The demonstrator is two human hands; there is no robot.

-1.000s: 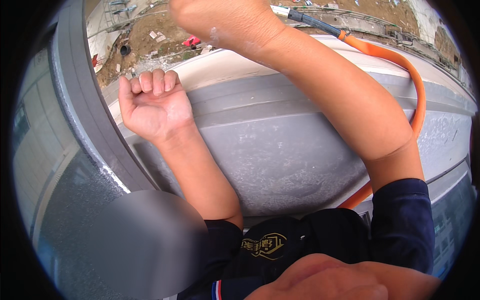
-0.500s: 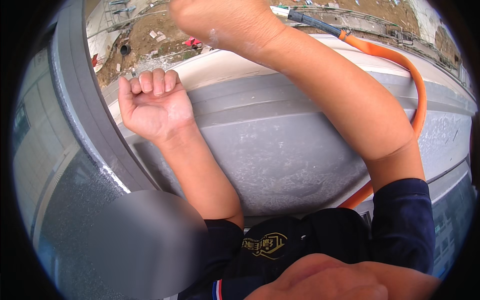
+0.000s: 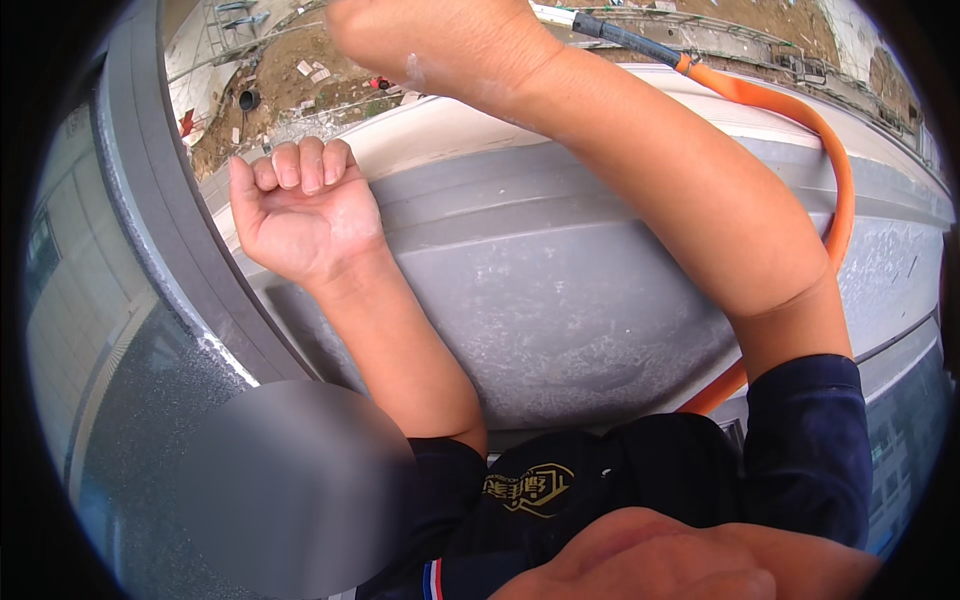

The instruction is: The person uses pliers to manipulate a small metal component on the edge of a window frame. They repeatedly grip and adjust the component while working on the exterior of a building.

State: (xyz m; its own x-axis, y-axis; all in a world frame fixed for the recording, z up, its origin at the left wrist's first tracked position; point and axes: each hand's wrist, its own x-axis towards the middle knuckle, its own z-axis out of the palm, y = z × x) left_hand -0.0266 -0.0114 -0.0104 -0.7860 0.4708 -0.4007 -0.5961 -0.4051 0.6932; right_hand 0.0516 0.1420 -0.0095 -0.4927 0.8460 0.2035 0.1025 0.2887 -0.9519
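Note:
My left hand (image 3: 308,210) is raised palm up over the grey sill, at the edge of the dark frame post. Its fingers are loosely curled, the thumb stands apart, and nothing lies in the whitish, dusty palm. My right hand (image 3: 440,45) is closed like a fist at the top edge, the wrist smeared with white. Its fingers and whatever they hold are hidden. A white tube (image 3: 553,14) emerges beside that hand, running into a black hose fitting (image 3: 625,38). From there an orange hose (image 3: 790,110) bends down behind my right forearm.
A scuffed grey metal sill panel (image 3: 540,310) spans the middle, with a pale outer ledge (image 3: 420,135) beyond. The dark frame post (image 3: 190,210) runs along the left, beside glass (image 3: 130,400). Far below lies dirt ground (image 3: 290,95) with debris.
Both hands have shifted slightly left, the right one also a little upward. The white tube and the hose end moved left with it. My left hand's curl looks the same.

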